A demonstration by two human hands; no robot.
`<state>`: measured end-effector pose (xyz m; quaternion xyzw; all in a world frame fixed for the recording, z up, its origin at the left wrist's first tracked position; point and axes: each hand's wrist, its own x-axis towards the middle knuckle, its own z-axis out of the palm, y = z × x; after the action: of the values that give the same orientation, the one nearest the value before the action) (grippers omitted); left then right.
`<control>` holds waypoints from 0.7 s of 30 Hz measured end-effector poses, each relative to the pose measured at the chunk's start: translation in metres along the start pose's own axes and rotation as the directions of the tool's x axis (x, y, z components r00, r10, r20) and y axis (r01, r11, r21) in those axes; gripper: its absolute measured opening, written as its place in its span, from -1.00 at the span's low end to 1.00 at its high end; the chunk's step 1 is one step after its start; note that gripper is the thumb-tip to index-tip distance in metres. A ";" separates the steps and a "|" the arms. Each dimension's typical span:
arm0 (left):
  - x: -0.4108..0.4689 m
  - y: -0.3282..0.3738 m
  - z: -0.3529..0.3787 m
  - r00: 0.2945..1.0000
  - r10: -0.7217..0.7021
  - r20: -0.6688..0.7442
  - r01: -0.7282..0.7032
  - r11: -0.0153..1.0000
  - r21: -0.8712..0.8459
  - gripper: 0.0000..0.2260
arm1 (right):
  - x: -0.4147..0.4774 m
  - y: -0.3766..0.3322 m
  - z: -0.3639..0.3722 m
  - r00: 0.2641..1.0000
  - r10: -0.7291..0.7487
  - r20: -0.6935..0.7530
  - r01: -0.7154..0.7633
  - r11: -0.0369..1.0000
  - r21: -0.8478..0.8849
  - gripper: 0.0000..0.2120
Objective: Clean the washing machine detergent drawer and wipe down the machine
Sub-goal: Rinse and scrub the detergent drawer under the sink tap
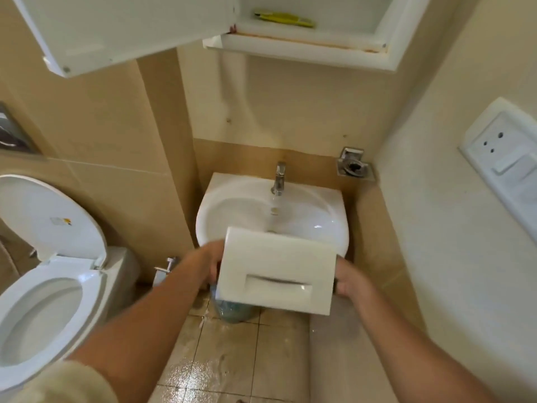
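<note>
I hold the white detergent drawer (276, 269) over the front rim of a white sink (229, 210), its front panel with the recessed handle facing me. My left hand (210, 261) grips the drawer's left side and my right hand (350, 279) grips its right side. Water runs from the chrome tap (279, 177) into the basin behind the drawer. The drawer's compartments are hidden behind its front panel. The washing machine is not in view.
A toilet (43, 301) with raised lid stands at the left. A white wall cabinet (305, 45) hangs above with its door (122, 30) swung open near my head. A bluish container (235, 311) sits on the wet tiled floor under the sink. A socket (505, 158) is on the right wall.
</note>
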<state>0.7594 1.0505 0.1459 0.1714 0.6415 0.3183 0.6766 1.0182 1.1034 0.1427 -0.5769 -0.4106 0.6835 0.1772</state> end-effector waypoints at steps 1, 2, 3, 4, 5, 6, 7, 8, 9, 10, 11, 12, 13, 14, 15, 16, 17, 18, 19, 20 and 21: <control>0.004 -0.014 -0.002 0.999 -0.030 0.016 0.030 0.999 0.019 -0.48 | 0.006 0.008 -0.005 0.999 0.032 0.016 -0.032 0.999 -0.027 -0.84; 0.004 -0.020 -0.003 1.000 -0.009 0.023 0.009 1.000 -0.003 -0.51 | 0.009 0.004 -0.008 0.999 0.016 0.038 -0.014 0.998 -0.053 -0.82; 0.000 -0.022 -0.002 0.999 0.039 0.022 -0.038 0.998 -0.050 -0.63 | 0.015 -0.005 -0.013 0.998 -0.024 0.054 0.029 0.994 -0.107 -0.80; -0.004 -0.022 -0.002 0.995 0.088 0.035 -0.086 0.994 -0.060 -0.76 | 0.018 -0.018 -0.015 0.996 -0.056 0.069 0.069 0.976 -0.206 -0.79; -0.008 -0.020 0.000 0.989 0.139 0.039 -0.138 0.990 -0.030 -0.82 | 0.018 -0.037 -0.018 0.992 -0.088 0.085 0.113 0.926 -0.359 -0.77; -0.008 -0.018 0.001 0.982 0.189 0.016 -0.190 0.980 0.060 -0.75 | 0.018 -0.057 -0.019 0.988 -0.106 0.109 0.148 0.829 -0.539 -0.74; -0.009 -0.014 0.003 0.966 0.256 -0.027 -0.245 0.947 0.209 -0.56 | 0.019 -0.078 -0.019 0.982 -0.127 0.141 0.190 0.685 -0.704 -0.69; -0.008 -0.010 0.005 0.929 0.355 -0.102 -0.291 0.873 0.392 -0.32 | 0.016 -0.100 -0.016 0.974 -0.141 0.176 0.224 0.535 -0.815 -0.61; -0.010 -0.005 0.007 0.859 0.481 -0.175 -0.324 0.776 0.542 -0.10 | 0.012 -0.122 -0.012 0.967 -0.134 0.217 0.253 0.404 -0.879 -0.54; -0.012 0.000 0.008 0.751 0.628 -0.207 -0.364 0.654 0.664 0.02 | 0.007 -0.141 -0.004 0.958 -0.118 0.260 0.283 0.273 -0.919 -0.50; -0.017 0.008 0.011 0.598 0.783 -0.171 -0.402 0.477 0.781 0.07 | 0.002 -0.158 0.006 0.943 -0.096 0.319 0.330 0.136 -0.934 -0.49; -0.022 0.016 0.014 0.431 0.900 -0.067 -0.398 0.256 0.881 0.07 | -0.001 -0.172 0.017 0.930 -0.070 0.362 0.361 -0.021 -0.932 -0.50; -0.031 0.028 0.021 0.295 0.953 0.072 -0.356 0.039 0.934 0.06 | -0.003 -0.182 0.029 0.916 -0.053 0.397 0.383 -0.172 -0.908 -0.46; -0.036 0.038 0.028 0.228 0.954 0.193 -0.289 -0.123 0.949 0.04 | -0.003 -0.189 0.041 0.907 -0.040 0.418 0.387 -0.306 -0.870 -0.43; -0.041 0.048 0.036 0.257 0.930 0.264 -0.222 -0.210 0.952 0.03 | -0.008 -0.195 0.055 0.905 -0.023 0.424 0.375 -0.423 -0.825 -0.41; -0.043 0.056 0.042 0.343 0.900 0.268 -0.183 -0.216 0.959 0.02 | -0.011 -0.198 0.068 0.903 -0.015 0.429 0.358 -0.525 -0.772 -0.42; -0.044 0.062 0.047 0.452 0.862 0.229 -0.190 -0.158 0.969 -0.03 | -0.016 -0.200 0.080 0.897 -0.010 0.442 0.348 -0.602 -0.719 -0.46; -0.043 0.065 0.049 0.559 0.814 0.158 -0.253 -0.014 0.967 -0.13 | -0.023 -0.199 0.090 0.887 -0.006 0.462 0.338 -0.674 -0.657 -0.52; -0.042 0.066 0.050 0.656 0.749 0.092 -0.347 0.190 0.919 -0.29 | -0.029 -0.197 0.097 0.874 -0.012 0.485 0.321 -0.736 -0.596 -0.60; -0.041 0.064 0.049 0.718 0.695 0.047 -0.412 0.370 0.833 -0.44 | -0.035 -0.195 0.102 0.846 -0.041 0.531 0.295 -0.795 -0.530 -0.68; -0.038 0.059 0.049 0.742 0.670 0.019 -0.447 0.474 0.759 -0.54 | -0.040 -0.192 0.103 0.801 -0.085 0.593 0.257 -0.846 -0.468 -0.76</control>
<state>0.7954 1.0778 0.2188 0.5774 0.7077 0.2648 0.3094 0.8881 1.1528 0.3150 -0.1583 -0.9219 -0.2139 -0.2816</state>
